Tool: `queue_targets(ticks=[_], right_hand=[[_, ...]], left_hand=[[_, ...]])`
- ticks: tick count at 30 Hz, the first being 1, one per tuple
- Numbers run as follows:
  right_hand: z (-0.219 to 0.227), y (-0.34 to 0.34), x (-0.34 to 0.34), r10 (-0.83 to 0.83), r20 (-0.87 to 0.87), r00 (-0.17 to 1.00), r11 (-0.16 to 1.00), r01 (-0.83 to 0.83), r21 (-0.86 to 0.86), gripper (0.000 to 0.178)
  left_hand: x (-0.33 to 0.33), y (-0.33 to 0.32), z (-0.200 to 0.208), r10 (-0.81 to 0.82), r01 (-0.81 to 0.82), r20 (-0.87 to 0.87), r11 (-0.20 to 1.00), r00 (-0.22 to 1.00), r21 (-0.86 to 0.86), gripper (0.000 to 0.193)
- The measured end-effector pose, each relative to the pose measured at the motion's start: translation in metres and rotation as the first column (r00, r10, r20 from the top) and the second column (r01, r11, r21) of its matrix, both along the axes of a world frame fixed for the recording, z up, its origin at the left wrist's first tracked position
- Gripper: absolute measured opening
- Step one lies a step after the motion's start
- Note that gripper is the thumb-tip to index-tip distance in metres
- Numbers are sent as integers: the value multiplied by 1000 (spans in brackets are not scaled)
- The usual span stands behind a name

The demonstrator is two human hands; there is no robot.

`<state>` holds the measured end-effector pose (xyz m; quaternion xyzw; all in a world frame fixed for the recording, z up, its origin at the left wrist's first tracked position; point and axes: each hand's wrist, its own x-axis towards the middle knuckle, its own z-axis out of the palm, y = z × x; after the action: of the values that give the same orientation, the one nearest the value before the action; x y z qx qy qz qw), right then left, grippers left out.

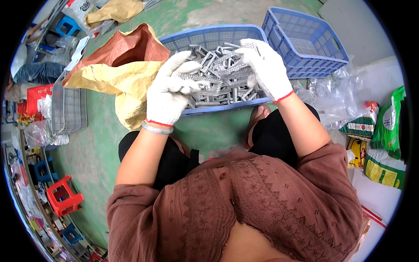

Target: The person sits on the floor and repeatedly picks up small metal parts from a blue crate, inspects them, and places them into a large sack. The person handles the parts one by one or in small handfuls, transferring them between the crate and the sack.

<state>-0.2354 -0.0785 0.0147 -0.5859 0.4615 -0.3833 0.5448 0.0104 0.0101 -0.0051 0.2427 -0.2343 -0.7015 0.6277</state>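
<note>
My left hand (168, 96), in a white knitted glove with a red cuff edge, is over the left part of a blue plastic crate (218, 28). Its fingers are spread apart, the lower ones smeared by motion. Above the crate's right side is my right hand (268, 70), gloved alike, fingers bent toward the left. A grey blur by its fingertips hides whether anything is held. Heaped in the crate below both hands are many small grey metal U-shaped brackets (209, 63).
An open yellow woven sack (122, 76) with a reddish inside leans at the crate's left. Another blue crate (301, 61) stands to the right, beside clear plastic bags (334, 98). A red stool (64, 195) and cluttered shelves (32, 187) are at left; packaged bags (386, 126) at right.
</note>
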Motion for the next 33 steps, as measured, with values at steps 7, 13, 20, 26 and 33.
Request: queue_targets(ticks=[7,13,20,26,33], right_hand=[[6,-14,-7,10,203,979,997,6,-75,31],[1,0,3,162,228,960,985,-143,-98,27],[6,0,5,234,392,890,896,-354,269,44],[20,1,0,364,369,855,825,-480,297,46],[22,4,3,367,277,888,854,-439,278,47]], left_hand=[[-9,3,-13,81,-93,461,996,884,3,41],[-31,0,12,-54,-23,638,994,769,111,40],[-14,-2,-1,-43,-13,306,984,951,179,32],[-19,-3,7,-79,19,156,934,985,357,35],[-9,-3,-3,-161,146,18,934,987,325,38]])
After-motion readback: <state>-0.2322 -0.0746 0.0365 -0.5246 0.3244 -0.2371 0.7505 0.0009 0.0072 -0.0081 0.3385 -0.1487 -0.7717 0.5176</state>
